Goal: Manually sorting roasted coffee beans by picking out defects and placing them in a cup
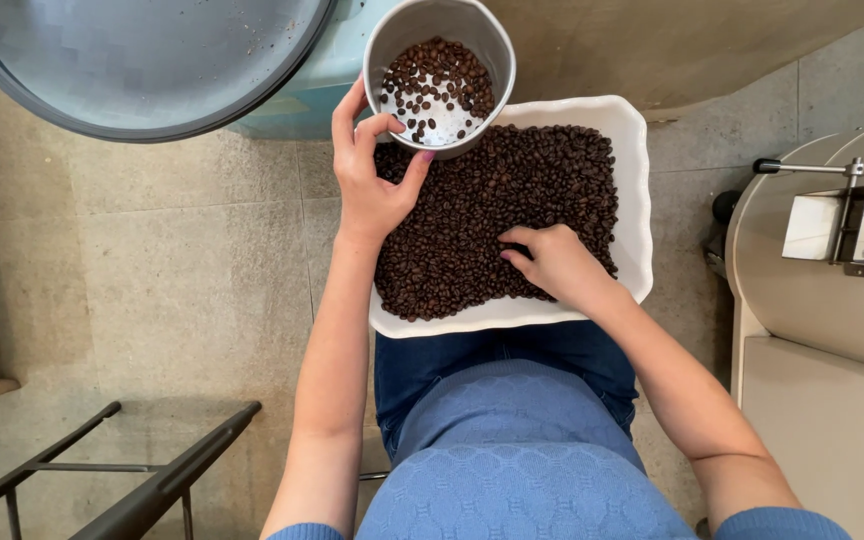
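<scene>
A white rectangular tray (635, 180) rests on my lap, filled with dark roasted coffee beans (512, 190). My left hand (372, 180) grips the near rim of a white cup (440, 25) held above the tray's far left corner. The cup has a thin layer of beans in its bottom. My right hand (552, 262) lies on the beans near the tray's front edge, fingers curled into them and pointing left. Whether it holds any beans is hidden.
A large round metal pan (142, 70) on a pale blue body fills the top left. A cream metal machine (822, 270) with a handle and a shiny chute stands at the right. Black metal bars (152, 480) cross the tiled floor at the bottom left.
</scene>
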